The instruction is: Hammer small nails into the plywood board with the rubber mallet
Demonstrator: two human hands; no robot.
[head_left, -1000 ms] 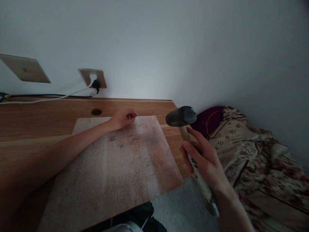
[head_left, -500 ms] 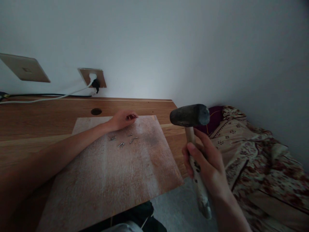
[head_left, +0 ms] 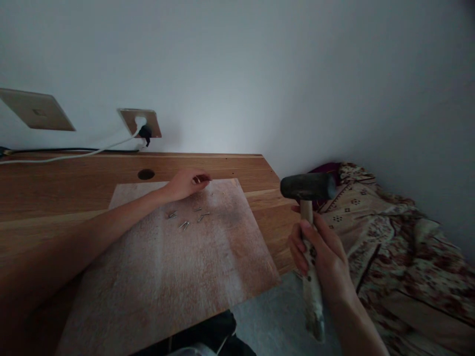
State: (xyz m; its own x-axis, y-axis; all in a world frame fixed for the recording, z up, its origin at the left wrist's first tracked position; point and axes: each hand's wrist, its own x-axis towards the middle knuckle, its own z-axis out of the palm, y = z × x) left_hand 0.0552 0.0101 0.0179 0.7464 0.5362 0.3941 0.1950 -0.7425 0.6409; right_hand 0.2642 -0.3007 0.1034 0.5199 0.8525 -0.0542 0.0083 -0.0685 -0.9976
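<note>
My right hand (head_left: pixel 322 252) is wrapped around the pale, worn wooden handle of a hammer (head_left: pixel 308 187) with a dark, blunt head. It holds the hammer upright, head at the top, off the right side of a reddish-brown wooden board (head_left: pixel 178 277). At the board's far edge rests my left hand (head_left: pixel 187 184), thumb and finger pinched together. Whatever is between those fingertips is too small to make out. Several small metal nails (head_left: pixel 184 225) lie loose on the board, just nearer to me than my left hand.
Beneath the board is a wooden tabletop (head_left: pixel 263 217) with a round cable hole (head_left: pixel 146 174), set against a white wall. A wall socket (head_left: pixel 143 122) holds plugs, with cables running left. To the right lies patterned bedding (head_left: pixel 393 237). Grey floor (head_left: pixel 274 321) shows below.
The hammer has moved right and slightly down with my right hand, its head turning more side-on. My left hand keeps its pinch at the board's far edge.
</note>
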